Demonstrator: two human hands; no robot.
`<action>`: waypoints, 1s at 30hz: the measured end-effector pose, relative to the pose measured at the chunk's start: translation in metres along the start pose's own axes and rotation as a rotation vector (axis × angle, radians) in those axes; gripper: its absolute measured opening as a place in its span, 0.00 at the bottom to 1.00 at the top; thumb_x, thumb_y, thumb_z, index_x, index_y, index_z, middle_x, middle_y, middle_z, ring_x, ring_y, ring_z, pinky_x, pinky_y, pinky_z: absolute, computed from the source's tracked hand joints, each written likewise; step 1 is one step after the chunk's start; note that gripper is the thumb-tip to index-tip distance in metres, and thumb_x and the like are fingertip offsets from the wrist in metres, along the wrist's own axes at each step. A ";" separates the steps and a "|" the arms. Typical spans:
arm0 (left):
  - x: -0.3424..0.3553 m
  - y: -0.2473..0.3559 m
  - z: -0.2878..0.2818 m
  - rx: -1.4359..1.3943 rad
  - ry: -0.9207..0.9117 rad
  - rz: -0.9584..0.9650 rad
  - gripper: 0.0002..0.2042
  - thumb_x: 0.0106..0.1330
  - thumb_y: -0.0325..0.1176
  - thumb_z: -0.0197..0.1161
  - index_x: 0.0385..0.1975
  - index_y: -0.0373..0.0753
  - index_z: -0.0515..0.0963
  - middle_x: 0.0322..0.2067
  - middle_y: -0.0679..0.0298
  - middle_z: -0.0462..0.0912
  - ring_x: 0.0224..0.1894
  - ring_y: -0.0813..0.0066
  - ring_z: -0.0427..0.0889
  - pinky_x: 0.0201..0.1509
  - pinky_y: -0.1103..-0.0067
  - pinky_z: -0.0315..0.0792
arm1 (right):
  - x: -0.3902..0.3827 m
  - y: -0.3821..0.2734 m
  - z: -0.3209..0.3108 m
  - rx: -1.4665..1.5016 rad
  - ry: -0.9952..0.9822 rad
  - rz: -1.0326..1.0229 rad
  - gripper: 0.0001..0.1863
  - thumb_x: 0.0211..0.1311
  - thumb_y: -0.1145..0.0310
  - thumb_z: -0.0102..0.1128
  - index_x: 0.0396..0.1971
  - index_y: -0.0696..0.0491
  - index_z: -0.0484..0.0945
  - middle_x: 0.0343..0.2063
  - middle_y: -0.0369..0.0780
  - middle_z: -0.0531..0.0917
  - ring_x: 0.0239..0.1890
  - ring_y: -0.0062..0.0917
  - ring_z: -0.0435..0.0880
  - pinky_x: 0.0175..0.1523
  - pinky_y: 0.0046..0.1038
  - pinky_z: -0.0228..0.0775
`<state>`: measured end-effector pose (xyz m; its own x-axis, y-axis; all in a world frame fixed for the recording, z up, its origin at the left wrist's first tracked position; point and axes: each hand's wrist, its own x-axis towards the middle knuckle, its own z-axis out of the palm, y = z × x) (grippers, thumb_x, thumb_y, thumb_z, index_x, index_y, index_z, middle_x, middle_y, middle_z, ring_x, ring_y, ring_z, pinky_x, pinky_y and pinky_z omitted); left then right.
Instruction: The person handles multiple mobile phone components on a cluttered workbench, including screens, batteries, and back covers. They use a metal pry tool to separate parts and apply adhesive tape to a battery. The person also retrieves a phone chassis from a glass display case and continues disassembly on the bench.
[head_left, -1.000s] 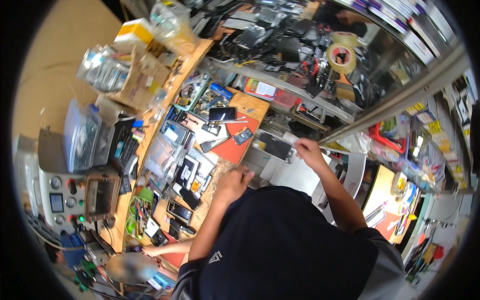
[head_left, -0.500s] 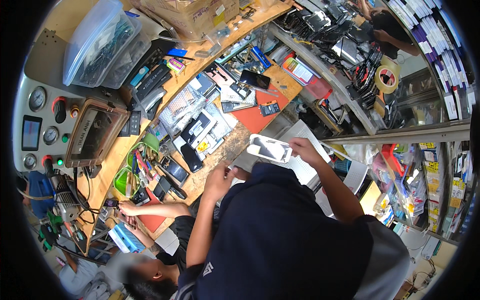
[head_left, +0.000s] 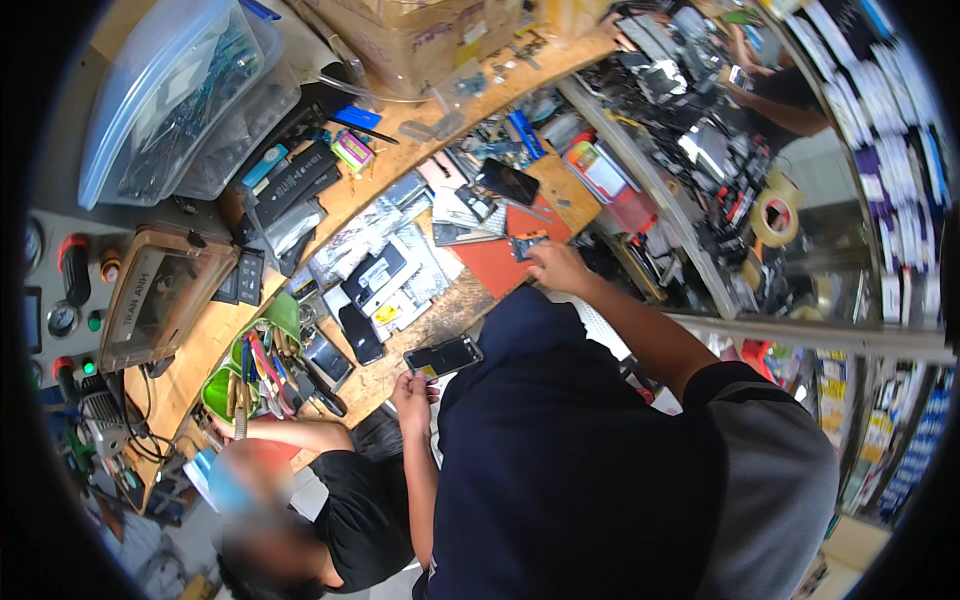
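My left hand grips the edge of a phone with a dark face, held over the bench's near edge. My right hand reaches across to the orange-red mat, its fingers closed on a small dark flat phone part with orange at its edges. Whether that part is lifted off the mat I cannot tell. Just beyond it lies a black phone. Another black phone rests on the bench, left of the one I hold.
Green tool holders with pliers and brushes stand at the left, beside a co-worker's arm. A machine with a clear-lidded box is behind them. At right, a glass cabinet holds many phone parts and a tape roll.
The white phone-shaped tray has left my right hand and is out of sight. That hand has moved left and away from me onto the mat. A phone now shows in my left hand.
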<state>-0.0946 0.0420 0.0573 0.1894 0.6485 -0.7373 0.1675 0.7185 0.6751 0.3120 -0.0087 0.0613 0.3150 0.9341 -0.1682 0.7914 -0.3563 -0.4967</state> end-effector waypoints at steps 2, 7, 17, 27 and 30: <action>0.011 -0.002 0.015 0.008 -0.005 0.009 0.07 0.81 0.32 0.56 0.49 0.35 0.73 0.33 0.60 0.87 0.26 0.79 0.81 0.29 0.82 0.75 | 0.028 0.027 0.001 -0.135 -0.103 -0.119 0.26 0.55 0.66 0.76 0.54 0.55 0.80 0.53 0.47 0.83 0.59 0.43 0.80 0.61 0.43 0.72; 0.061 -0.024 0.082 0.022 -0.024 -0.012 0.17 0.81 0.34 0.56 0.63 0.31 0.71 0.34 0.60 0.87 0.28 0.79 0.82 0.32 0.82 0.77 | 0.055 0.074 0.022 -0.293 -0.188 -0.322 0.35 0.53 0.68 0.78 0.60 0.52 0.71 0.55 0.48 0.74 0.63 0.47 0.72 0.66 0.46 0.66; 0.125 -0.033 0.175 -0.046 -0.080 -0.096 0.08 0.81 0.30 0.56 0.49 0.31 0.76 0.30 0.62 0.86 0.26 0.80 0.81 0.30 0.82 0.77 | 0.114 0.090 -0.021 0.346 -0.120 -0.077 0.07 0.69 0.74 0.59 0.44 0.57 0.78 0.35 0.50 0.85 0.42 0.49 0.87 0.46 0.42 0.77; 0.119 0.019 0.235 0.782 0.230 0.642 0.08 0.69 0.34 0.67 0.40 0.39 0.77 0.27 0.56 0.84 0.32 0.50 0.84 0.39 0.58 0.76 | 0.192 0.104 -0.008 0.197 0.284 -0.158 0.11 0.60 0.72 0.72 0.40 0.57 0.83 0.37 0.50 0.85 0.40 0.46 0.87 0.45 0.42 0.78; 0.142 0.008 0.262 0.733 -0.022 0.980 0.10 0.66 0.32 0.68 0.44 0.37 0.80 0.43 0.53 0.82 0.50 0.49 0.78 0.57 0.59 0.68 | 0.154 0.146 -0.023 0.130 -0.057 0.102 0.12 0.61 0.70 0.73 0.42 0.57 0.83 0.37 0.47 0.86 0.42 0.41 0.87 0.48 0.38 0.78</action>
<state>0.1868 0.0735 -0.0347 0.5567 0.8260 0.0880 0.4486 -0.3881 0.8051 0.4885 0.0829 -0.0180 0.3570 0.8944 -0.2696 0.6813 -0.4467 -0.5799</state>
